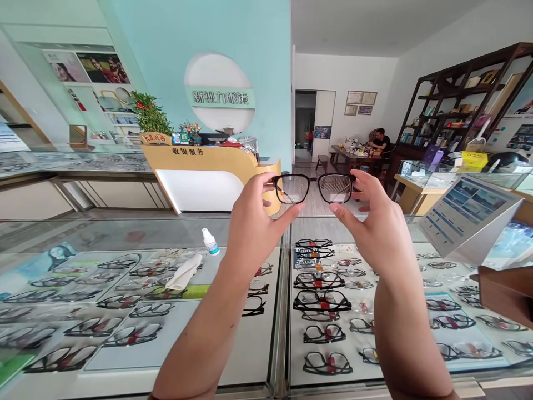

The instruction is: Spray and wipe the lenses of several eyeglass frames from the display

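A pair of black-framed eyeglasses (314, 179) is held up above the glass counter, its front facing me. My left hand (260, 214) grips the left end of the frame, thumb below the rim and fingers at the top corner. At the other end, my right hand (368, 214) pinches the frame the same way. Below my left hand, a small white bottle with a blue label (210, 242) stands on the glass. A crumpled white cloth (184, 273) lies beside it.
Under the glass countertop (156, 230) are rows of eyeglasses (322, 301). A white sign stand (462, 216) and a brown box (503, 297) are at right. Beyond stand a cashier desk (200, 189), a potted plant (150, 114), dark shelves (453, 105) and a person seated at a table (380, 141).
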Tool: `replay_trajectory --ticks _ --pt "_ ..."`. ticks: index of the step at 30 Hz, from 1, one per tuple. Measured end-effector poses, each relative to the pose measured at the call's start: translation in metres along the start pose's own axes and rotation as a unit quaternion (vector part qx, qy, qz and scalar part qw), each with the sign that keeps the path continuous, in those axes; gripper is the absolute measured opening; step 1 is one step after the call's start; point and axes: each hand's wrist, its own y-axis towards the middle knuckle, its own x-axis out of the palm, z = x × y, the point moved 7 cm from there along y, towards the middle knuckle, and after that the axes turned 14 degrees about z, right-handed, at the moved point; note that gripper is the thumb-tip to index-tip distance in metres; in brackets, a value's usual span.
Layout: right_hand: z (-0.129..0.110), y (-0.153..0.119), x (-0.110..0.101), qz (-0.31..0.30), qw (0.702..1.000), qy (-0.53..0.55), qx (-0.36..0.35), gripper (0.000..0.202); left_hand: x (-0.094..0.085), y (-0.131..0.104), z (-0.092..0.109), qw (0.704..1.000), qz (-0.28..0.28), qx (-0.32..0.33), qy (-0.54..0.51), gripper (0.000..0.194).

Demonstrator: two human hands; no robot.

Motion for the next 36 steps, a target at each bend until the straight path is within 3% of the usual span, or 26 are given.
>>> replay_trajectory --ticks 13,23,27,36 --pt "0.002 0.0 -0.001 -0.018 0.999 -0.019 0.026 0.07 0.004 0.0 -0.005 0.999 -0.028 -0.036 0.013 0.071" --pt "0.007 -0.002 0.006 -0.065 0.997 -0.021 0.043 0.078 -0.004 -0.005 0.021 0.993 0.047 0.098 0.051 0.067" --pt "0.006 -0.001 0.003 -0.047 0.998 -0.01 0.029 0.077 -0.003 -0.008 0.024 0.99 0.062 0.118 0.037 0.068" --pt "-0.002 -0.003 -0.006 -0.006 1.0 0.006 -0.008 0.07 0.005 -0.004 0.01 0.995 0.06 0.08 -0.004 0.076"
